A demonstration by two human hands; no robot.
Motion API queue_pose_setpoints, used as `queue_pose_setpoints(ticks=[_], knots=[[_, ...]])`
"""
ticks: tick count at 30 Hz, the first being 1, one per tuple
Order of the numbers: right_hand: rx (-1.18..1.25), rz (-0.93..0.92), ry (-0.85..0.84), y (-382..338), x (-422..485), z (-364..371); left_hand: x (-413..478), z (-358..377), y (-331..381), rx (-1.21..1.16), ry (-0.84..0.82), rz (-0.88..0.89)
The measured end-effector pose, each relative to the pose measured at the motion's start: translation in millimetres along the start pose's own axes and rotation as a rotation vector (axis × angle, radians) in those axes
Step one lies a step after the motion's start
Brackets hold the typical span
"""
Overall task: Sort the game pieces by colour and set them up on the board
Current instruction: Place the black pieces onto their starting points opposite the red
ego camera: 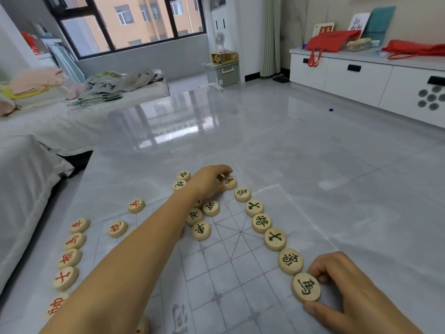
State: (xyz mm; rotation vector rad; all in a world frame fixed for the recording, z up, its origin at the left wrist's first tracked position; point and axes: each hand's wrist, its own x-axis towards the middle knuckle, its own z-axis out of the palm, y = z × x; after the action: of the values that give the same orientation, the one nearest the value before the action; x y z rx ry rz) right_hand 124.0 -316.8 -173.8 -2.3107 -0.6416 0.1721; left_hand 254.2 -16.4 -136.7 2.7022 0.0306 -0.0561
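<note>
The right hand's fingertips (317,271) are bent in together against the far rim of the near green piece (306,286), with the thumb on its near rim, so the disc is pinched flat on the board (228,261). The right hand (342,288) lies low at the board's right edge, wrist running off the bottom right corner.

The left hand's fingers (222,173) curl down together over the edge of the far green piece (230,183); the thumb is hidden. The left hand (208,183) is knuckles up, its bare forearm stretched straight from the lower left across the board to its far end.

These two discs end a curved green row of seven along the board's right side. Five more green pieces show by the left wrist: two (181,180) beyond it and three (201,219) clustered on the grid just right of it. Another disc under the hand is mostly covered.

Red pieces: a column of five (70,257) along the left edge, two loose ones (136,205) nearer the middle, and part of one at the bottom edge under the arm.

The board is one pale lined sheet on a glossy grey table (265,141)
</note>
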Motion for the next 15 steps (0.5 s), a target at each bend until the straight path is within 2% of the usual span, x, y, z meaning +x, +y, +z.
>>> queue_pose_setpoints(ticks=[4, 15], knots=[[0.003, -0.002, 0.005, -1.5, -0.5, 1.0, -1.1, -1.3, -2.0, -0.04, -0.01, -0.056], [-0.03, 0.011, -0.005, -0.1, -2.2, -0.8, -3.4, 7.4, 12.3, -0.062, 0.055, -0.035]])
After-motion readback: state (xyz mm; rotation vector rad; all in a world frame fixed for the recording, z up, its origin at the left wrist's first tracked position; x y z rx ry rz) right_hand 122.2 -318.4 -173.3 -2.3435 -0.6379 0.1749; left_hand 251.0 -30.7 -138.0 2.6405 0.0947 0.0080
